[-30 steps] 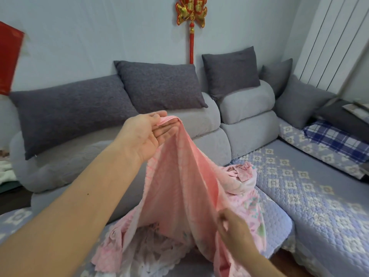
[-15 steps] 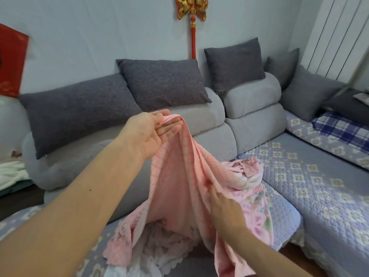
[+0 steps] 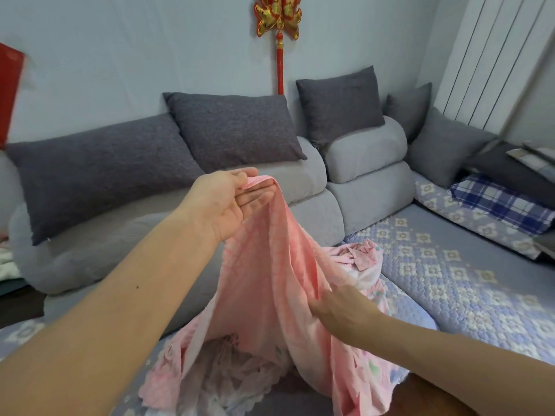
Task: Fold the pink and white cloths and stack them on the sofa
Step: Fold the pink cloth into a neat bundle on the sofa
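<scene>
While pink cloth (image 3: 264, 283) hangs above sofa (image 3: 450, 283), we pinch corner with left hand (image 3: 231, 202); right hand (image 3: 339, 310) grips edge lower. Step: spreading. Next: find second corner.

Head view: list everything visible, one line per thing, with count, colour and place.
pink cloth: one, pink, held up above the seat
white cloth: one, white lace, under the pink cloth
floral cloth: one, pink-white, crumpled on the seat
sofa: one, grey, L-shaped
cushions: at least five, dark grey, along the backrest
plaid cloth: one, blue-white, right seat
hanging ornament: one, red-gold, wall
left hand: holds the pink cloth's top edge
right hand: grips the cloth lower down
</scene>
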The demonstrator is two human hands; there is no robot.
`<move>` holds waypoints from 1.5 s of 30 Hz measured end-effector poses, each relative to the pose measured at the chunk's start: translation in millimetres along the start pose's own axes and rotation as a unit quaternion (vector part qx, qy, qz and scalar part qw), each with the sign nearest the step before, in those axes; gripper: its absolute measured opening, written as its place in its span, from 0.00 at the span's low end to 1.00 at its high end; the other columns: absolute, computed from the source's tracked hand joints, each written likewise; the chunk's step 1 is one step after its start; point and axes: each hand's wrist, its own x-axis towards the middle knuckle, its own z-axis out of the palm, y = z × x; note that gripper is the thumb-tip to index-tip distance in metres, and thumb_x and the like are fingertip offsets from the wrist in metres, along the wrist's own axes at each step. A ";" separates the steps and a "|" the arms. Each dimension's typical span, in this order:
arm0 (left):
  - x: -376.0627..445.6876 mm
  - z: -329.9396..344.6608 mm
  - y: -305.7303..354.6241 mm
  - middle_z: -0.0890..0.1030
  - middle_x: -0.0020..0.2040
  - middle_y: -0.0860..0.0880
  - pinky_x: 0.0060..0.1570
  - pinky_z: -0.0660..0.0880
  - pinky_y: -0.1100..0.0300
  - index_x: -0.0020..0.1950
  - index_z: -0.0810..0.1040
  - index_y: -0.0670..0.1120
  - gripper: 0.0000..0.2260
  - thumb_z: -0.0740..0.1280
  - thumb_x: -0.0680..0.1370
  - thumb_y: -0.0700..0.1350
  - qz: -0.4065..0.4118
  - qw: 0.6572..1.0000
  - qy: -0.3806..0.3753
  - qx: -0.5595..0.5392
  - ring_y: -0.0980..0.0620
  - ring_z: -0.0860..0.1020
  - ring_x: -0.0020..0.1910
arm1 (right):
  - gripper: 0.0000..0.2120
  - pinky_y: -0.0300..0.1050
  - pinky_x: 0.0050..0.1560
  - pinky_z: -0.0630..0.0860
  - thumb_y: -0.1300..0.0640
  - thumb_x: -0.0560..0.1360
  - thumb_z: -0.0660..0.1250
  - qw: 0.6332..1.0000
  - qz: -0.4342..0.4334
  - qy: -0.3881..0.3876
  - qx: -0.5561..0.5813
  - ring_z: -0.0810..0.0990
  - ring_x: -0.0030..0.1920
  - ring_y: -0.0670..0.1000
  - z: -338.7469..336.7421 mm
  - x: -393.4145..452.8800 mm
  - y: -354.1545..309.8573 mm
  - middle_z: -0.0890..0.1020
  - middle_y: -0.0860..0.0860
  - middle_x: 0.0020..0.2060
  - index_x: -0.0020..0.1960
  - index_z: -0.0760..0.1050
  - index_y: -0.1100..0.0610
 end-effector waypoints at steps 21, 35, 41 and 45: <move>9.5 -20.1 -6.3 0.85 0.41 0.37 0.47 0.83 0.53 0.55 0.75 0.38 0.10 0.54 0.85 0.35 -0.013 0.999 0.031 -0.007 0.41 0.86 0.46 | 0.11 0.47 0.28 0.65 0.68 0.56 0.63 0.995 0.052 0.085 -0.022 0.72 0.33 0.53 30.8 -29.2 44.8 0.72 0.51 0.35 0.29 0.72 0.52; -7.9 -13.8 -8.3 0.84 0.51 0.33 0.47 0.83 0.54 0.57 0.76 0.37 0.10 0.55 0.85 0.35 -0.021 0.999 -0.014 0.034 0.40 0.85 0.51 | 0.12 0.48 0.40 0.71 0.67 0.75 0.66 0.748 0.292 0.344 0.486 0.75 0.38 0.51 15.4 26.0 -6.2 0.77 0.47 0.40 0.52 0.70 0.52; 0.1 -22.4 0.2 0.85 0.46 0.35 0.45 0.84 0.54 0.56 0.76 0.37 0.10 0.55 0.85 0.35 -0.023 1.000 0.009 0.010 0.42 0.86 0.45 | 0.19 0.44 0.25 0.67 0.76 0.67 0.61 0.874 0.125 0.424 0.204 0.73 0.31 0.59 31.0 1.4 19.6 0.78 0.56 0.52 0.52 0.69 0.59; 6.3 -16.4 5.4 0.85 0.39 0.37 0.46 0.84 0.54 0.54 0.75 0.38 0.11 0.54 0.85 0.35 -0.012 1.000 0.026 -0.007 0.43 0.86 0.44 | 0.22 0.47 0.21 0.62 0.78 0.54 0.69 0.936 0.148 0.295 0.121 0.68 0.26 0.56 59.5 -16.3 37.0 0.73 0.53 0.39 0.44 0.76 0.60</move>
